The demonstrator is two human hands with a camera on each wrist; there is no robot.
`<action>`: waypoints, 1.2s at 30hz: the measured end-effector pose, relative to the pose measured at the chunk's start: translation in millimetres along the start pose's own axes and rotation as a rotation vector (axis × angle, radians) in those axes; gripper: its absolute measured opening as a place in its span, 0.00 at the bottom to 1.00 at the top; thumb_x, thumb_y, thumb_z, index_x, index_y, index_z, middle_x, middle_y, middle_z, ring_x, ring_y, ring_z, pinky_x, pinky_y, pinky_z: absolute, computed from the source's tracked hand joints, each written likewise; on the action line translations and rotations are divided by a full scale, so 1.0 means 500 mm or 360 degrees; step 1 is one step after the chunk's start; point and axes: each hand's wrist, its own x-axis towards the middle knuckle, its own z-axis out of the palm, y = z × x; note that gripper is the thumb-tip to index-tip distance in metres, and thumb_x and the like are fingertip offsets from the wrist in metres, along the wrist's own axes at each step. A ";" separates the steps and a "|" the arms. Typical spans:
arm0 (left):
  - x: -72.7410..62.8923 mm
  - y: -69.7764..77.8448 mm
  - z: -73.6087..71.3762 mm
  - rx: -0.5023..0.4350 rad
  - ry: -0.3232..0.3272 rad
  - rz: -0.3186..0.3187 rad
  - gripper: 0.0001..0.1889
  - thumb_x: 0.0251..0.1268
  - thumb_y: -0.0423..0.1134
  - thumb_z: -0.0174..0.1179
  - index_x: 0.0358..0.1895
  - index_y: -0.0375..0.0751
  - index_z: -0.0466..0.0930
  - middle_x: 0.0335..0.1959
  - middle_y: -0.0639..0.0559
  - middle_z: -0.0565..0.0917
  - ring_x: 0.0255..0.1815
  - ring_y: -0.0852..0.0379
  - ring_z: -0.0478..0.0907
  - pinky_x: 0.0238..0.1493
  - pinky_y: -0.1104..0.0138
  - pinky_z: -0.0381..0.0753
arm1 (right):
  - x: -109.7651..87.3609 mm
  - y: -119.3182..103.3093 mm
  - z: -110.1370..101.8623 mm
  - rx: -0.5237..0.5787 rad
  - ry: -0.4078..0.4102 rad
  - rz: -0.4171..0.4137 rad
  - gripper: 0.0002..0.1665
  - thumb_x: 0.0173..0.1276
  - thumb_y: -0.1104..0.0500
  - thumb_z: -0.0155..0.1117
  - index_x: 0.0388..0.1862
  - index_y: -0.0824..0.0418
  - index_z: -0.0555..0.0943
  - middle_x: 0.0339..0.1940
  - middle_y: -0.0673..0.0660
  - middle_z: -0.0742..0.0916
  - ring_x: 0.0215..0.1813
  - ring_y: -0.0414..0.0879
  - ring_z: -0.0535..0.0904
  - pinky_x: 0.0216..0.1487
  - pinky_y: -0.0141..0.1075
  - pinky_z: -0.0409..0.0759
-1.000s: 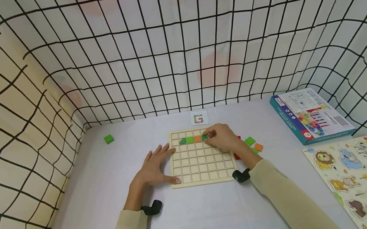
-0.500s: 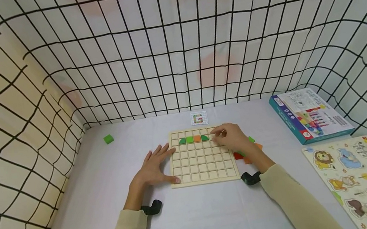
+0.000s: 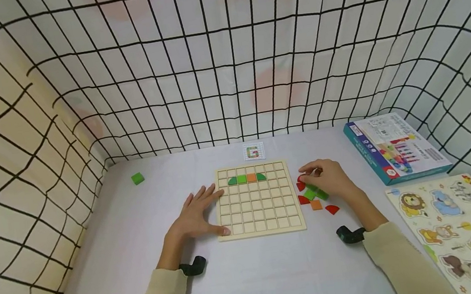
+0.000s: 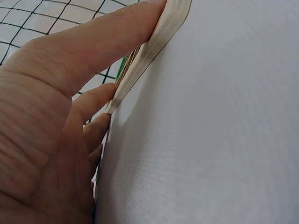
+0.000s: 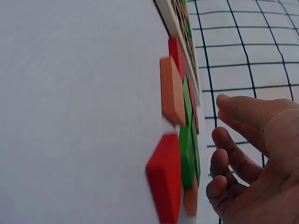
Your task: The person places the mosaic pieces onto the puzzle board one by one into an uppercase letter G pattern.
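My left hand (image 3: 196, 218) lies spread at the left side of a wooden grid board (image 3: 258, 209), thumb and fingertips resting on its edge; the left wrist view shows the thumb on the board's rim (image 4: 152, 49). A green quarter-round piece (image 3: 232, 181), a green square (image 3: 242, 179), an orange square (image 3: 251, 178) and another green quarter-round (image 3: 261, 177) sit in one row. My right hand (image 3: 332, 178) hovers at the loose pile right of the board, fingers loosely bent and nothing between them in the right wrist view. Beneath it are green pieces (image 3: 310, 195) and a red piece (image 3: 301, 186).
A red quarter-round (image 3: 332, 209) and an orange square (image 3: 316, 204) lie nearest the front. A pattern card (image 3: 254, 151) is behind the board, a green block (image 3: 138, 179) far left. A box (image 3: 398, 146) and an animal puzzle board (image 3: 455, 201) stand right. Black netting surrounds the table.
My right hand has left the green quarter-round piece in the board's row and moved right to the loose pile. The left hand has stayed at the board's edge.
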 end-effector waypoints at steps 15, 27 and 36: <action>-0.006 -0.004 0.002 -0.0015 0.0018 0.0001 0.60 0.38 0.67 0.80 0.81 0.58 0.62 0.86 0.53 0.52 0.88 0.46 0.41 0.84 0.42 0.35 | -0.029 0.072 -0.043 -0.0151 -0.0069 0.0034 0.20 0.71 0.57 0.67 0.61 0.54 0.85 0.54 0.60 0.85 0.51 0.53 0.73 0.48 0.40 0.75; -0.007 -0.001 -0.001 0.0001 0.0015 0.0015 0.60 0.40 0.67 0.79 0.81 0.57 0.62 0.86 0.52 0.52 0.88 0.45 0.41 0.84 0.41 0.36 | -0.033 0.061 -0.040 -0.0127 -0.0090 0.0085 0.22 0.68 0.60 0.66 0.61 0.58 0.84 0.57 0.63 0.83 0.52 0.55 0.72 0.47 0.40 0.74; -0.004 -0.003 0.001 -0.0006 0.0016 0.0040 0.59 0.40 0.68 0.78 0.81 0.57 0.62 0.86 0.52 0.52 0.88 0.45 0.41 0.84 0.40 0.36 | -0.030 0.075 -0.034 -0.0116 -0.0031 0.0085 0.23 0.68 0.56 0.71 0.60 0.60 0.84 0.51 0.63 0.84 0.48 0.53 0.72 0.44 0.38 0.73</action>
